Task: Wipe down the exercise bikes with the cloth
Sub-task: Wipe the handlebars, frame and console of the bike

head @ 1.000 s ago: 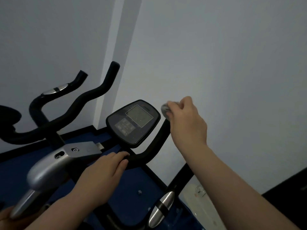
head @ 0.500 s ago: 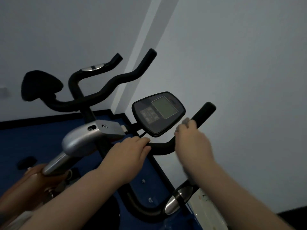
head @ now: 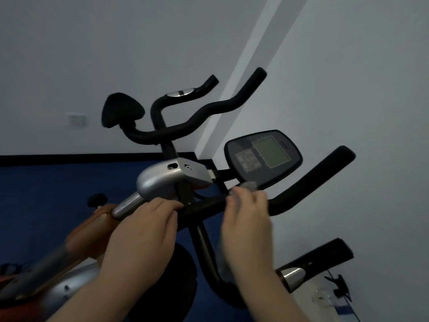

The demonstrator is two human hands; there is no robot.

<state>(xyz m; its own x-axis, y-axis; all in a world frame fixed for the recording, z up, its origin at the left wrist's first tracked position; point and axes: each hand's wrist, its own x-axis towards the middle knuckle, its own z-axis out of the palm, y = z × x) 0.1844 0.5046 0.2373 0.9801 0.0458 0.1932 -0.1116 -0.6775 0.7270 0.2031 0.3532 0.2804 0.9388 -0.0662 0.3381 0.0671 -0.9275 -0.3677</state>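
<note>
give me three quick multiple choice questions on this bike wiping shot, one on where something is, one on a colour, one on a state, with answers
1. Where is the cloth?
A. draped over the far bike's saddle
B. in the right hand, at the handlebar just below the console
C. lying on the floor

2. What colour is the floor?
A. blue
B. red
C. white

3. What is the left hand doing?
A. hanging free in the air
B. pressing the console screen
C. resting on the handlebar near the stem

Answers:
1 B: grey cloth shows above the fingers of the right hand, against the handlebar under the console.
2 A: the floor behind the bikes is blue, with a black strip along the wall.
3 C: its fingers lie over the bar beside the silver stem cover.
</note>
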